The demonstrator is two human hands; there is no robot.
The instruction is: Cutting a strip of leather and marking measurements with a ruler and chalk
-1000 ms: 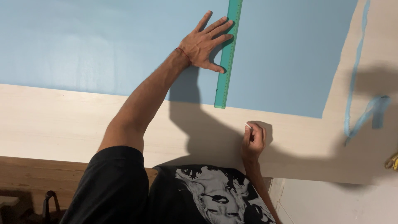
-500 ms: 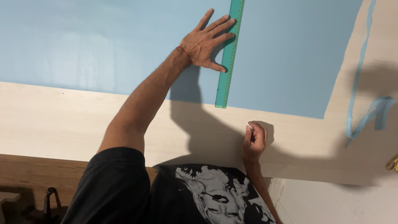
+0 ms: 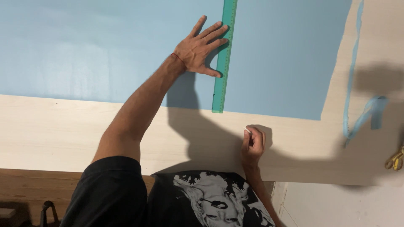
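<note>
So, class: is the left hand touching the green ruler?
Touching. The head view shows the left hand with fingertips and thumb pressed against the green ruler on the blue sheet.

- A pale wooden table [image 3: 63, 130] spans the view, its grain running sideways.
- Below its near edge lies a darker brown wooden surface [image 3: 25, 185].
- At lower right is a whitish floor or panel [image 3: 336, 206].
- Light from above casts strong dark shadows [image 3: 202, 138] across the table.
</note>
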